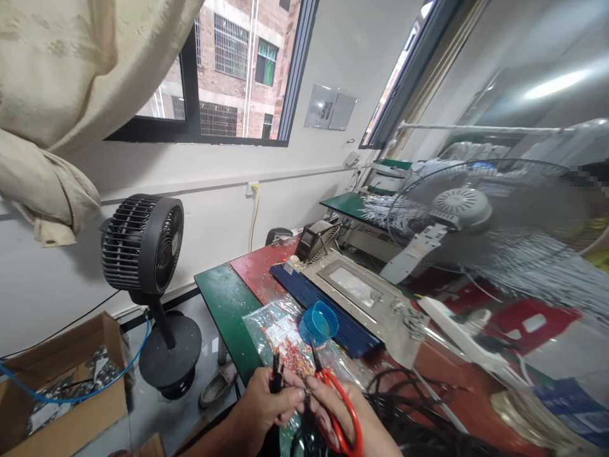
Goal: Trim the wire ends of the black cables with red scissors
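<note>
We see the left hand (266, 400) with its grip closed around slim black cable ends (276, 379), smooth and stubby, above the near edge of the surface (223, 298). The right hand (328, 397) keeps scissors (328, 377) in its grip — glossy orange-red plastic loops, dark pointed blades aimed away from us — while its fingertips meet the left hand's at a dark strand; we cannot tell how tightly they pinch it. Beyond the hands, a crinkled clear plastic sheet (259, 317) carries a scatter of tiny red and yellow bits (297, 355). A round, translucent blue tub (311, 317) sits on it; its contents are unclear to us. Thin black cables (404, 403) tangle to the right. On the floor, an open cardboard box (102, 412) holds shiny clear bags of dark pieces.
</note>
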A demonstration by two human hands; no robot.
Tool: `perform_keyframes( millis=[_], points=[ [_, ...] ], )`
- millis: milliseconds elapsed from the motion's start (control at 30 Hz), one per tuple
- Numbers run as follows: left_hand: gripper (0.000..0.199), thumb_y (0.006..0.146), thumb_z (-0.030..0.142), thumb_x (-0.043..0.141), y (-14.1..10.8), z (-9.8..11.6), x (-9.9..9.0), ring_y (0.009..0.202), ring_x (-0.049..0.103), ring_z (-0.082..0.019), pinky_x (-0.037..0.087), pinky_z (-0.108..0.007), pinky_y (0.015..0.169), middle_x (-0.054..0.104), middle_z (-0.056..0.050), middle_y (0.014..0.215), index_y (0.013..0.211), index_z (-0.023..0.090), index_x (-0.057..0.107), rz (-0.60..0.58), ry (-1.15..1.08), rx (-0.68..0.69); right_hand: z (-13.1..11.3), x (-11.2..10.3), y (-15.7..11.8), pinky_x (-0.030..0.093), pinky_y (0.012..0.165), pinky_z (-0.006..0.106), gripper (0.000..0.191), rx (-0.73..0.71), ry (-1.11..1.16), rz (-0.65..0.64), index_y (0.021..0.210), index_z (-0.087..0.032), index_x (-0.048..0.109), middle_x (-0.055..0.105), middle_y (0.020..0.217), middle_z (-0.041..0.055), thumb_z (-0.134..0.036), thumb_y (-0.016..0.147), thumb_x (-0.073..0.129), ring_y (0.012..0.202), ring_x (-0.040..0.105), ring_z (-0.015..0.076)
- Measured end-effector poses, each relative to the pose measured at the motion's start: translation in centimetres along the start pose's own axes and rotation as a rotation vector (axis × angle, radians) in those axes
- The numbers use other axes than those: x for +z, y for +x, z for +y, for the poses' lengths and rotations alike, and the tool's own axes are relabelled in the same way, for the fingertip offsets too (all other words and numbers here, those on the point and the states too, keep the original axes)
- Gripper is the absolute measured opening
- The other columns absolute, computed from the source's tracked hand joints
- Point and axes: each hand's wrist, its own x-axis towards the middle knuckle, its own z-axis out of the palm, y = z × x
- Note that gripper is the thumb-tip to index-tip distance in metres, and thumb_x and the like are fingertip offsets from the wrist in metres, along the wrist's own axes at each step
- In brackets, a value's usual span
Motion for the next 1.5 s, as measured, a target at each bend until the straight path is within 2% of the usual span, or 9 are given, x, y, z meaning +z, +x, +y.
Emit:
perform_keyframes(
  millis=[233,400,567,733,1000,1200,1333,1433,1500],
  points=[
    [0.039,0.056,0.048,0.073,-0.8,1.3,0.0,0.04,0.033,-0.004,0.02,-0.022,0.042,0.049,0.004,0.048,0.068,0.013,0.061,-0.031,0.073,0.003,-0.6,0.3,-0.6,0.022,0.03,0.016,0.045,0.028,0.054,0.006,0.05,-0.015,0.054,0.043,0.031,-0.0061,-0.055,0.065,0.067,0.027,0.034,0.0034],
    [0.036,0.058,0.046,0.073,-0.7,1.0,-0.3,0.041,0.032,-0.004,0.018,-0.023,0.043,0.047,0.004,0.047,0.067,0.012,0.062,-0.056,0.072,0.013,-0.4,0.3,-0.4,0.023,0.029,0.017,0.046,0.046,0.021,0.006,0.049,-0.015,0.055,0.043,0.031,-0.0059,-0.057,0.065,0.066,0.027,0.034,0.0035],
    [0.04,0.057,0.045,0.074,-0.3,0.0,-0.7,0.04,0.032,-0.003,0.013,-0.023,0.042,0.053,0.001,0.054,0.072,0.012,0.058,-0.053,-0.118,-0.062,-0.2,0.1,-0.3,0.023,0.03,0.016,0.051,-0.006,-0.008,0.014,0.051,-0.015,0.055,0.042,0.033,-0.0058,-0.064,0.066,0.061,0.028,0.036,0.0034],
    [0.037,0.06,0.04,0.075,-0.2,-0.3,-0.8,0.041,0.03,-0.002,0.01,-0.023,0.044,0.048,0.003,0.055,0.068,0.013,0.051,-0.103,-0.287,-0.099,0.1,0.0,-0.2,0.021,0.031,0.016,0.052,-0.04,-0.038,-0.003,0.054,-0.015,0.055,0.043,0.036,-0.0057,-0.066,0.065,0.061,0.03,0.035,0.0027],
    [0.033,0.066,0.039,0.07,-0.5,-0.4,-0.6,0.043,0.028,-0.002,0.009,-0.023,0.044,0.043,0.003,0.054,0.064,0.012,0.052,-0.192,-0.294,-0.1,-0.2,0.2,-0.4,0.021,0.032,0.016,0.05,-0.062,-0.046,-0.053,0.057,-0.013,0.057,0.041,0.036,-0.0064,-0.063,0.065,0.062,0.031,0.032,0.0026],
    [0.03,0.064,0.036,0.072,-0.4,-0.4,-0.4,0.044,0.035,-0.003,0.018,-0.02,0.044,0.047,0.002,0.054,0.065,0.012,0.054,-0.08,-0.295,-0.078,0.2,0.0,-0.1,0.023,0.034,0.017,0.051,-0.098,-0.092,0.018,0.053,-0.016,0.053,0.041,0.035,-0.0066,-0.065,0.065,0.06,0.031,0.032,0.0038],
    [0.025,0.065,0.032,0.072,-0.5,0.1,-0.3,0.054,0.048,-0.008,0.038,-0.023,0.057,0.054,-0.001,0.06,0.07,0.012,0.058,0.009,-0.351,-0.116,0.1,-0.6,0.1,0.04,0.044,0.021,0.042,-0.363,-0.381,0.16,0.059,-0.016,0.06,0.056,0.048,-0.0002,-0.056,0.072,0.059,0.043,0.051,0.0112],
    [0.026,0.061,0.028,0.076,-0.5,0.3,-0.4,0.067,0.054,-0.012,0.044,-0.033,0.07,0.057,-0.002,0.067,0.074,0.013,0.059,0.077,-0.452,-0.136,-0.2,-1.0,-0.1,0.047,0.055,0.021,0.025,-0.779,-0.748,0.275,0.065,-0.016,0.064,0.063,0.06,0.0029,-0.034,0.08,0.058,0.055,0.059,0.0145],
    [0.03,0.057,0.028,0.079,-0.4,0.3,-0.6,0.068,0.056,-0.015,0.044,-0.036,0.071,0.057,-0.001,0.067,0.074,0.014,0.058,0.105,-0.527,-0.155,-0.3,-1.2,-0.3,0.047,0.054,0.021,0.022,-1.083,-0.969,0.267,0.068,-0.016,0.065,0.063,0.06,0.0043,-0.024,0.084,0.051,0.054,0.06,0.014]
  ],
)
